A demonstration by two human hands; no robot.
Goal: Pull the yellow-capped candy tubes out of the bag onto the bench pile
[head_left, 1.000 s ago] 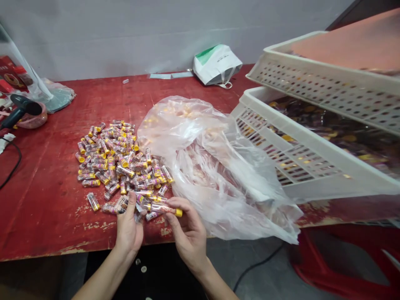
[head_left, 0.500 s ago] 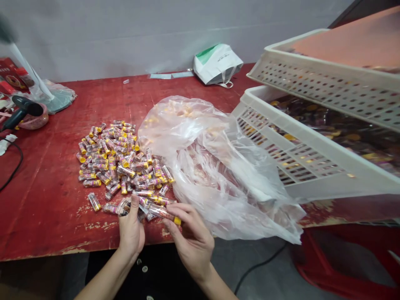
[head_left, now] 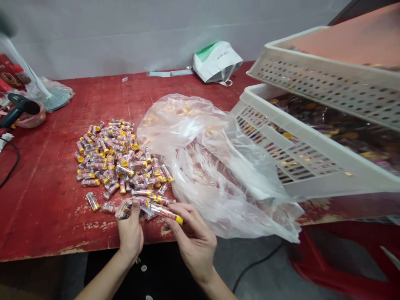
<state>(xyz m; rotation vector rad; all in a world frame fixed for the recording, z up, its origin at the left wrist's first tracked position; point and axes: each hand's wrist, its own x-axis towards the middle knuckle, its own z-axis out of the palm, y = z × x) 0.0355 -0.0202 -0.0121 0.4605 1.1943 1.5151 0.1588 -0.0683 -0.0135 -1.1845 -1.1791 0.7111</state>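
My right hand point(head_left: 196, 239) pinches a small clear tube point(head_left: 165, 213) by its yellow-capped end, the other end pointing left. My left hand point(head_left: 130, 231), thumb up, is closed round a shiny, crinkled clear bundle with dark markings point(head_left: 124, 209); its exact kind is unclear. The tube's left end lies close by my left hand, and I cannot tell whether they touch. Just beyond both hands spreads a heap of small yellow-capped tubes point(head_left: 108, 160) with printed wraps. To its right lies a large translucent plastic bag point(head_left: 200, 133), with yellow showing through it.
Two white perforated crates point(head_left: 296, 154) are stacked at the right, the lower full of yellow-capped items. A white and green bag point(head_left: 215, 62) sits by the wall. On the left are a black-handled tool point(head_left: 23, 108) and a lamp base point(head_left: 59, 100). A red stool point(head_left: 325, 258) stands below.
The tube in my right hand has turned slightly, so its printed side shows more. Both hands keep nearly the same place; the whole view has shifted a little.
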